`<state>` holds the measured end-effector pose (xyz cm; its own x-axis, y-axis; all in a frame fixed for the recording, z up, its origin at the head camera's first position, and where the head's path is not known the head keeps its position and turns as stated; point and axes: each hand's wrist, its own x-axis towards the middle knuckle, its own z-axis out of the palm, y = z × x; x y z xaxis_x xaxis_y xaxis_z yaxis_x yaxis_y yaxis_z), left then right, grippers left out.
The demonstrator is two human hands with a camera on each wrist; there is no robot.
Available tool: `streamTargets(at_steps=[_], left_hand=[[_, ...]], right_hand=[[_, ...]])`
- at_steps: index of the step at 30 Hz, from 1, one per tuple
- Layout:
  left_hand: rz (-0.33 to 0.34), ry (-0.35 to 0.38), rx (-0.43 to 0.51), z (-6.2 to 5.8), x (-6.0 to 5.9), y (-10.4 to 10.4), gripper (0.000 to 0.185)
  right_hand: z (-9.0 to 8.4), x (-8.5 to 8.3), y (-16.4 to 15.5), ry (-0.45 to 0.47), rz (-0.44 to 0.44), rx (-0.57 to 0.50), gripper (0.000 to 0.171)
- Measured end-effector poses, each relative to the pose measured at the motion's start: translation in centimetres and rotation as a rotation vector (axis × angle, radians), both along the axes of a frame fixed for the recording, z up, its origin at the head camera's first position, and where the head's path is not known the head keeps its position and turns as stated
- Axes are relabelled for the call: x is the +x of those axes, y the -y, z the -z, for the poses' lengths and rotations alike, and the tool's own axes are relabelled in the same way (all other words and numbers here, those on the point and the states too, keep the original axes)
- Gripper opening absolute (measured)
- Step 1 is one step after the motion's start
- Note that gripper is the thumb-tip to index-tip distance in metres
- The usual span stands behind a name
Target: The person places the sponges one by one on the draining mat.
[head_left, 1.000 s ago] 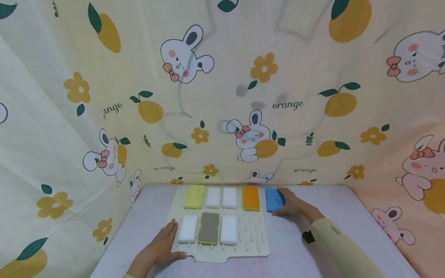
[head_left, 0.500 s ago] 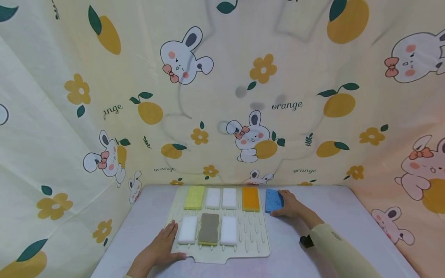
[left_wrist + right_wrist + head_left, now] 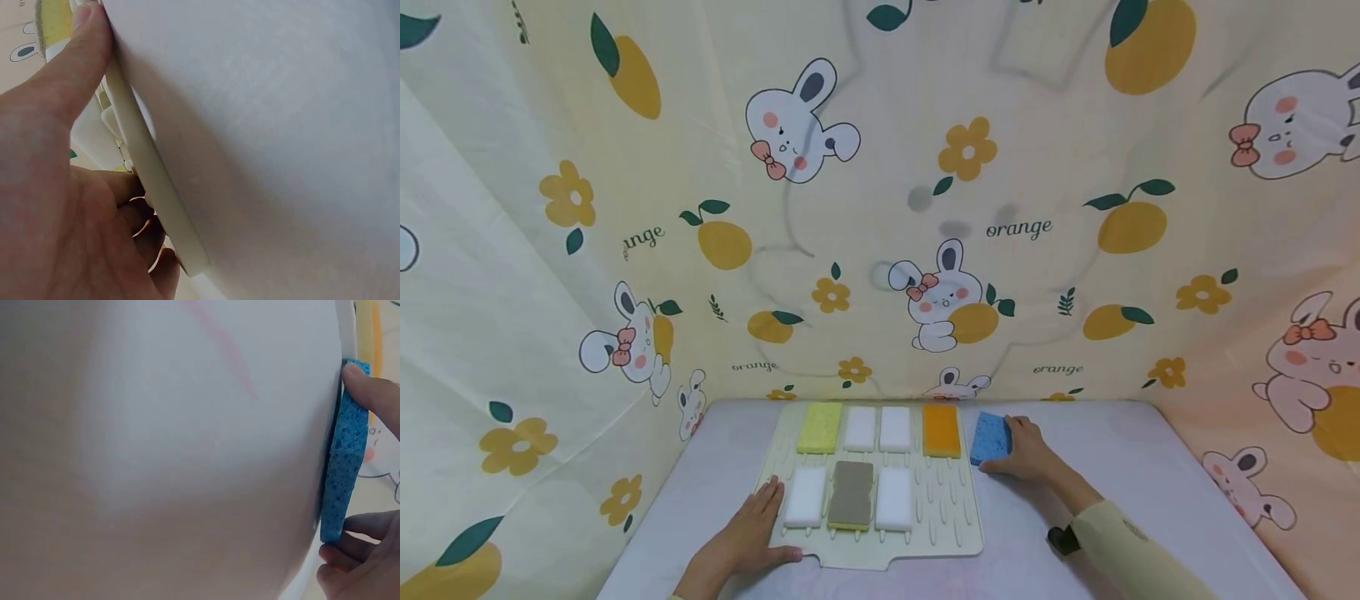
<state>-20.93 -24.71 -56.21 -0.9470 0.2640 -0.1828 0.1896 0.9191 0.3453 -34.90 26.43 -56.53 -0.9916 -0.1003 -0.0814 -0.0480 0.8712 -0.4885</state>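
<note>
A cream ridged drying mat (image 3: pixel 947 508) lies on the white table (image 3: pixel 1112 467). It carries a yellow sponge (image 3: pixel 820 427), an orange sponge (image 3: pixel 942 430), a grey one (image 3: pixel 851 493) and several white ones. My left hand (image 3: pixel 763 521) rests flat on the mat's front left corner, and the left wrist view shows the thumb (image 3: pixel 81 56) against the mat's edge (image 3: pixel 150 181). My right hand (image 3: pixel 1015 446) grips a blue sponge (image 3: pixel 988 439) just right of the mat. In the right wrist view the blue sponge (image 3: pixel 344 462) sits pinched between thumb and fingers.
A printed cloth with rabbits and oranges (image 3: pixel 925 208) hangs behind and to both sides of the table. Bare ridges show at the mat's lower right slot. A black band (image 3: pixel 1062 537) sits on my right wrist.
My right hand has drawn the blue sponge slightly toward me and turned it a little. The left hand and the sponges on the mat have stayed put.
</note>
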Motion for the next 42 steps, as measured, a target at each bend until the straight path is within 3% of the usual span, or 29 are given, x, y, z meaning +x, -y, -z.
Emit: streamTargets(at_steps=[13, 30, 42], left_hand=[[0.01, -0.018, 0.015, 0.1, 0.2, 0.1, 0.122], [0.007, -0.001, 0.007, 0.6, -0.1, 0.3, 0.125], [0.01, 0.006, 0.012, -0.2, 0.1, -0.1, 0.124]], right_hand=[[-1.7, 2.7, 0.7, -0.047, -0.022, -0.042, 0.132], [-2.4, 5.8, 2.8, -0.109, -0.036, -0.07, 0.127], [-3.0, 7.6, 4.2, -0.137, -0.065, -0.091, 0.127]])
